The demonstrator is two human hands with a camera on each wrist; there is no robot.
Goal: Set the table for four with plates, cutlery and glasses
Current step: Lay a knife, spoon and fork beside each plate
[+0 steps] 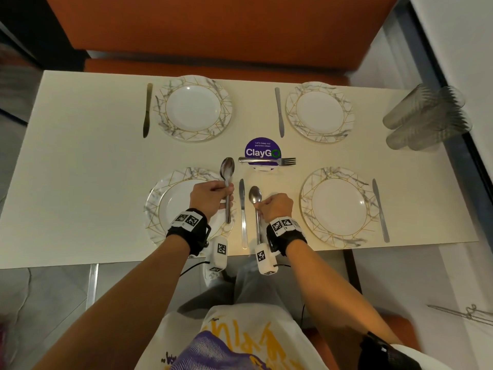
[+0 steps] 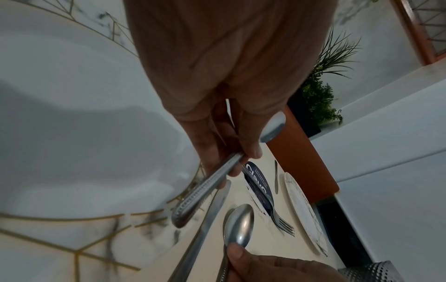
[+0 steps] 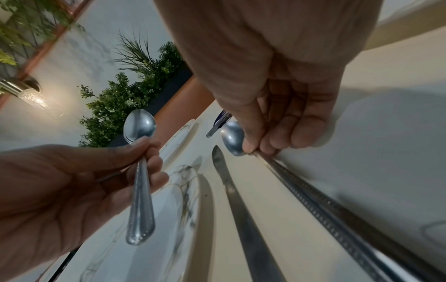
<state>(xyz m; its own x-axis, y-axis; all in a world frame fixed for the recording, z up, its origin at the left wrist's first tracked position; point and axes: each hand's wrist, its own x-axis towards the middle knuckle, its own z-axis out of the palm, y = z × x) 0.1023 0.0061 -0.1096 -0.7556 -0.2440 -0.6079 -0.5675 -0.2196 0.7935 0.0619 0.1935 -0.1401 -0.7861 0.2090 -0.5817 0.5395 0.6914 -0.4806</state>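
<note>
Four marbled plates sit on the white table [image 1: 80, 156], each with a knife beside it. My left hand [image 1: 210, 194] grips a spoon [image 1: 227, 169] by its handle above the right rim of the near left plate [image 1: 160, 209]; the dotted handle [image 2: 200, 192] points back at the left wrist camera. My right hand [image 1: 277, 205] pinches a second spoon [image 1: 255, 194] at the neck, low over the table just right of the near knife [image 1: 242, 214]. In the right wrist view that spoon's handle [image 3: 325, 209] runs parallel to the knife [image 3: 241, 209].
A fork [image 1: 266, 160] lies crosswise at the table's middle in front of a purple ClayGo sign [image 1: 262, 150]. Several ribbed glasses [image 1: 424, 118] stand stacked at the far right edge. An orange bench [image 1: 213, 30] runs behind the table. The near right plate [image 1: 338, 206] has its knife [image 1: 380, 209] on its right.
</note>
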